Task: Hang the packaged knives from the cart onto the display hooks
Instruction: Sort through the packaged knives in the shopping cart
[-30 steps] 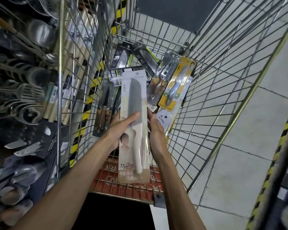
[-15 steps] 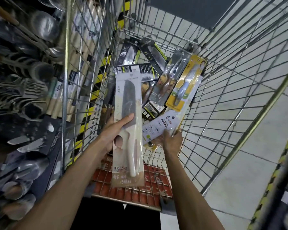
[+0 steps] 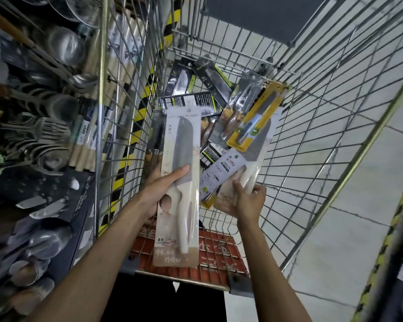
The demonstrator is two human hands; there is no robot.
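Head cam, the only view: you're standing over the wire cart (image 3: 312,126) w/ both arms reaching in, so you're at the pick-up step, not hanging yet. Your left hand (image 3: 163,184) is gripping a cream knife pack (image 3: 180,182), thumb across the front at the blade's lower end, fingers wrapped behind; the pack is standing roughly upright above the cart's near edge, hang-hole end pointing away from you. Your right hand (image 3: 248,201) is closing on a second cream pack (image 3: 251,168), fingers curled round its handle end; it's lying tilted on the pile, top end partly under a yellow pack (image 3: 256,119), and touching a white label card (image 3: 221,169) beside it. I can't tell if it's lifted clear or resting on the pile. More knife packs, incl. black packs (image 3: 191,102) and a wood-handled one (image 3: 240,108), are sitting deeper in the cart, so lots left to do. The shelf rack (image 3: 40,126) on your left is showing ladles, spatulas and boxed sets; no free hooks in view. Next move, as I judge it: pull the second pack out from under the yellow one w/o dragging the pile, then turn to the display and find hooks, lining up each hang hole. Risk: packs sliding in a one-hand grip.
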